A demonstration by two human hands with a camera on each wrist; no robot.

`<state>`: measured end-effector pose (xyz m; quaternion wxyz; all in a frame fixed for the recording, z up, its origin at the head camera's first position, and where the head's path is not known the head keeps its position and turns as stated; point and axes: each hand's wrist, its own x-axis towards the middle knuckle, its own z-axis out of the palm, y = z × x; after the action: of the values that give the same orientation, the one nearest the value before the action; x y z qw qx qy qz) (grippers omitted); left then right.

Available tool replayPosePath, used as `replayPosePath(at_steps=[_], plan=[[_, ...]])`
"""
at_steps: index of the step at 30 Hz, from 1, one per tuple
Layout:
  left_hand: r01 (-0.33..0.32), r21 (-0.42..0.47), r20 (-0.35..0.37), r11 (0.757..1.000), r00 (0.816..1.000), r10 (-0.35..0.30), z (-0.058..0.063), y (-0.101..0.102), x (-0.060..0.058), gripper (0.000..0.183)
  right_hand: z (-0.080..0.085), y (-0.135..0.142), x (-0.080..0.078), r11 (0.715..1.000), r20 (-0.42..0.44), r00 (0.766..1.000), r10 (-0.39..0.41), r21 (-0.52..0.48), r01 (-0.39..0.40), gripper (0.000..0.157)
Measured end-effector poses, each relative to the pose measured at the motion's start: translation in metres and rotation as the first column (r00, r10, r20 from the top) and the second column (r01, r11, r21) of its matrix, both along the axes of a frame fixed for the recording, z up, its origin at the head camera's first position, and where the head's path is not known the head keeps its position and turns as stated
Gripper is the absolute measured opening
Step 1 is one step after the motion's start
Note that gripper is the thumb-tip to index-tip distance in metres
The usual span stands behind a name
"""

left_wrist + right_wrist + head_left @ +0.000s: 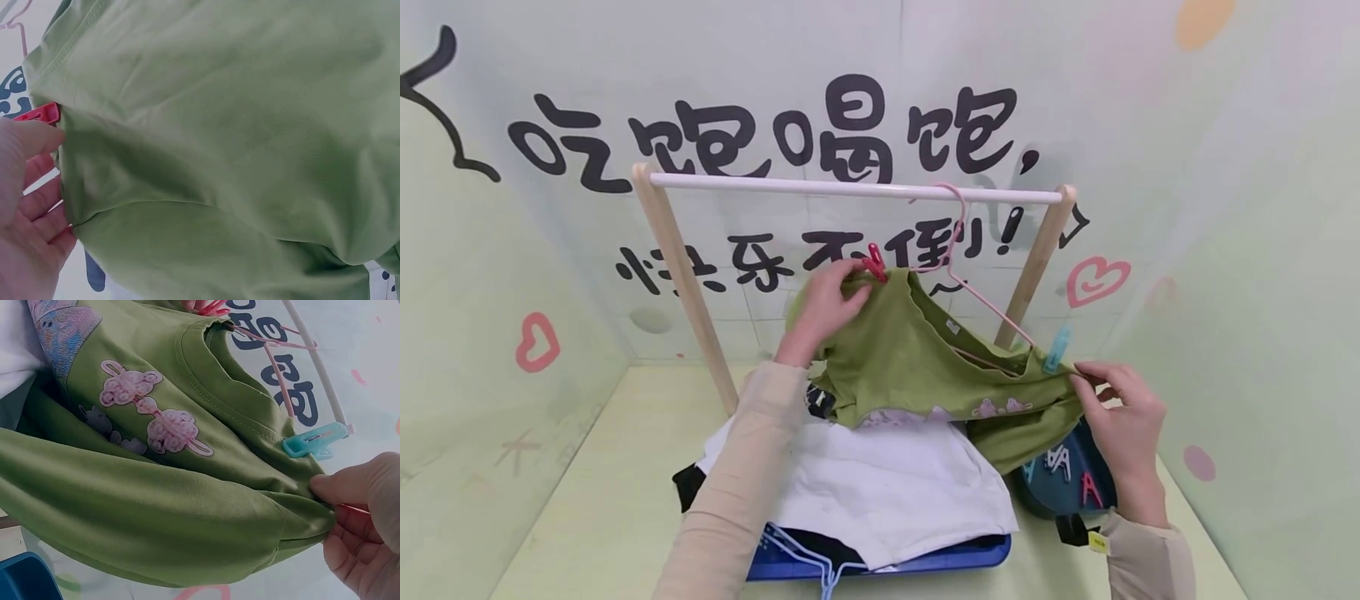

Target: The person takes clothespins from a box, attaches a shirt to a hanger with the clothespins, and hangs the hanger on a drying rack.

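Note:
A green long-sleeved shirt (895,350) with rabbit prints hangs on a pink hanger (977,296), whose hook is over the white rod. At one shoulder stands a red clothespin (874,262); at the other, a teal clothespin (315,439) clips the fabric. My left hand (827,308) holds the shirt's shoulder edge right beside the red clothespin, its thumb overlapping the clip in the left wrist view. With thumb and fingers, my right hand (1123,417) pinches the shirt just outside the teal clothespin. The teal-clipped shoulder is lower than the other.
The rack has a white rod (760,184) on wooden posts (688,292). Below the shirt, white clothing (895,483) lies over a blue basket (955,560), with a blue hanger (808,554) at its front. A dark blue bin (1048,492) at right holds several clothespins (1090,489).

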<state>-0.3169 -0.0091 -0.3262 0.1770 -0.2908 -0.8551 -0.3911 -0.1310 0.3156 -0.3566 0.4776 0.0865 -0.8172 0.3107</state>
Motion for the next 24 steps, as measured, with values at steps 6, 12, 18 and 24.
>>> replayPosePath(at_steps=[6, 12, 18, 24], plan=[[0.01, -0.012, 0.007, 1.0, 1.0, -0.01, 0.003, 0.0, -0.001, 0.033, -0.002, 0.001, 0.001, 1.0, -0.025, 1.0, 0.015, 0.002, -0.015, 0.023], [-0.003, 0.0, 0.007, 1.0, 1.0, 0.003, 0.004, -0.006, 0.0, 0.032, 0.0, 0.0, 0.004, 0.998, -0.044, 0.998, 0.053, -0.038, -0.055, 0.027], [0.017, 0.094, -0.111, 0.995, 0.994, -0.006, 0.004, -0.024, 0.009, 0.025, -0.005, 0.005, 0.008, 0.991, -0.035, 0.999, 0.033, -0.125, -0.037, 0.02], [0.06, 0.092, -0.121, 0.994, 0.991, -0.049, 0.002, -0.044, 0.029, 0.019, -0.028, 0.019, 0.011, 0.983, 0.084, 0.996, -0.013, -0.179, 0.028, 0.014]])
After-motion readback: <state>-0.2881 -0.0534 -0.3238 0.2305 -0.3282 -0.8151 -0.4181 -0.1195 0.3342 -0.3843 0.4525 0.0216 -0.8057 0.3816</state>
